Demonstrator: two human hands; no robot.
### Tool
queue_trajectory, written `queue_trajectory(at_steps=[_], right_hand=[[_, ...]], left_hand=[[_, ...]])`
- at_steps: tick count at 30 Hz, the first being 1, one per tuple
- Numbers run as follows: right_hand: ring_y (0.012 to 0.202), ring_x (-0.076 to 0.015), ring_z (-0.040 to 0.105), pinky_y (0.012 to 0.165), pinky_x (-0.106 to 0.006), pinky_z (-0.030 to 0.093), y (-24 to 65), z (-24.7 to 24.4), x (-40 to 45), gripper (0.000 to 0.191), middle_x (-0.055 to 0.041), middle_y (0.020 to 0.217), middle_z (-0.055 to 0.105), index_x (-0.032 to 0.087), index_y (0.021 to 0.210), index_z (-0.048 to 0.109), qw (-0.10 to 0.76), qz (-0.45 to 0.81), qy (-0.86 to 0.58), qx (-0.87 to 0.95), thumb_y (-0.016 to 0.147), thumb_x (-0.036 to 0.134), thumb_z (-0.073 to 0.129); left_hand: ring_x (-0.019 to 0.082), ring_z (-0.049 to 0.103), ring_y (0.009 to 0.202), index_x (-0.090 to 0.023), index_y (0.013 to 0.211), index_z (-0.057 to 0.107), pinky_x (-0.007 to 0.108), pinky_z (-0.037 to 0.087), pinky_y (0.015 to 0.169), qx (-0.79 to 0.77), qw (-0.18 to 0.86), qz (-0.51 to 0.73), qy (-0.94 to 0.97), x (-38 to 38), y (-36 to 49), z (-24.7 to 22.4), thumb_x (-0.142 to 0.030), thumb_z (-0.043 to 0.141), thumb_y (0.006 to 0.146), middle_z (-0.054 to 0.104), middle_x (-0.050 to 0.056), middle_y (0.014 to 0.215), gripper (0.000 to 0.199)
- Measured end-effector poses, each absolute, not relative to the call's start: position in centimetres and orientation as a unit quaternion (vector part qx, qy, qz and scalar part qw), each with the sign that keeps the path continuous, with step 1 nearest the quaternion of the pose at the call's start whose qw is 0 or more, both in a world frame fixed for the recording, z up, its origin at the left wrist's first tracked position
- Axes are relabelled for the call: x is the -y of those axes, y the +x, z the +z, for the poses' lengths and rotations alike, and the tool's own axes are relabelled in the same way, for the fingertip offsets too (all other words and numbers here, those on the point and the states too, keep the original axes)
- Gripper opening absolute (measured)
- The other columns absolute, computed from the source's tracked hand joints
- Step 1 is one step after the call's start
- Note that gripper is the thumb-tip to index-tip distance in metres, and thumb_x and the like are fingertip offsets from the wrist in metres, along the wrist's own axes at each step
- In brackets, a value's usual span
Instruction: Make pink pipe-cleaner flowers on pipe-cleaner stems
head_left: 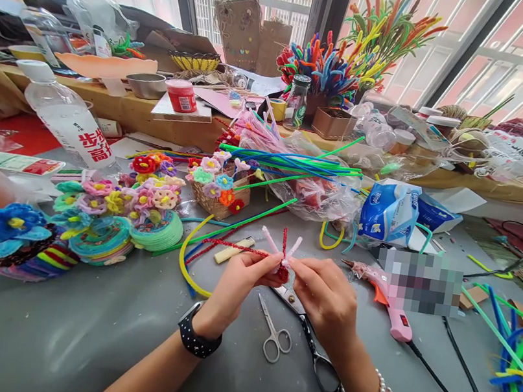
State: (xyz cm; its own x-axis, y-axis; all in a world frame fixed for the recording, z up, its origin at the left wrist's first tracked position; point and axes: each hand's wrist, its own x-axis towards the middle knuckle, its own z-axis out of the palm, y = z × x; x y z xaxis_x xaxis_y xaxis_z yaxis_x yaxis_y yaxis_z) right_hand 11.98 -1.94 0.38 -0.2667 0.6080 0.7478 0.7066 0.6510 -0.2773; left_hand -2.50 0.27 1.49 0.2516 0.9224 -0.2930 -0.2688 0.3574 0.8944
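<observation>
Between my two hands is a small pipe cleaner figure (283, 271) in red and pale pink. Two pale pink ends and one red end stick up from it, and a long red pipe cleaner (229, 244) runs off to the left. My left hand (247, 272) pinches the figure from the left. My right hand (326, 291) pinches it at the right side, fingertips close to the left ones. Part of the figure is hidden behind the fingers. Small silver scissors (274, 335) lie below the hands, and larger black-handled scissors (316, 355) lie partly under my right hand.
A pink glue gun (396, 301) with a black cord lies at the right. Pipe cleaner flower pots (102, 238) and a tilted water bottle (64, 117) stand left. Behind are a flower basket (211, 202), plastic-wrapped pipe cleaners (294, 175) and a blue tissue pack (389, 212).
</observation>
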Motion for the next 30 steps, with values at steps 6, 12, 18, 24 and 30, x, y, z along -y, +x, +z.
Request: queue_trajectory(at_steps=[6,12,18,24,30], right_hand=[[0.071,-0.017,0.053,0.064,-0.029,0.047,12.03,0.33,1.88,0.024,-0.0087,0.08,0.063,0.014,0.1,0.057,0.415,-0.084,-0.394,0.816,0.078,0.007,0.048],[0.07,-0.0175,0.053,0.064,-0.029,0.047,12.11,0.33,1.71,0.024,-0.009,0.078,0.064,0.013,0.1,0.058,0.391,-0.119,-0.392,0.824,0.079,0.009,0.048],[0.073,-0.0164,0.055,0.067,-0.03,0.047,12.02,0.43,1.69,0.025,-0.0063,0.083,0.065,0.019,0.1,0.058,0.444,-0.014,-0.413,0.795,0.079,0.01,0.048],[0.069,-0.0148,0.059,0.064,-0.027,0.049,11.93,0.76,1.51,0.011,-0.0033,0.079,0.065,0.019,0.085,0.061,0.506,0.254,-0.501,0.654,0.076,0.024,0.055],[0.071,-0.014,0.058,0.064,-0.026,0.047,11.99,1.14,1.43,0.009,-0.0025,0.077,0.063,0.019,0.079,0.062,0.495,0.249,-0.482,0.679,0.078,0.019,0.052]], left_hand=[[0.014,0.059,0.06,-0.01,0.065,0.065,0.025,0.047,0.062,-0.441,0.693,0.417,0.389,-0.3,-2.67,1.51,-0.033,0.064,0.064,0.065,0.005,0.061,0.023],[0.014,0.06,0.062,-0.009,0.067,0.065,0.024,0.047,0.063,-0.431,0.71,0.404,0.384,-0.42,-2.66,1.42,-0.033,0.064,0.065,0.066,0.006,0.063,0.024],[0.013,0.059,0.058,-0.009,0.066,0.066,0.024,0.047,0.062,-0.442,0.704,0.41,0.375,-0.51,-2.69,1.73,-0.031,0.068,0.061,0.066,0.006,0.062,0.022],[0.014,0.061,0.059,-0.011,0.067,0.065,0.024,0.048,0.062,-0.441,0.7,0.427,0.365,-0.5,-2.71,1.41,-0.03,0.068,0.062,0.066,0.005,0.064,0.021],[0.013,0.061,0.06,-0.009,0.07,0.066,0.023,0.048,0.062,-0.434,0.711,0.409,0.372,-0.52,-2.62,1.19,-0.031,0.067,0.063,0.066,0.006,0.065,0.023]])
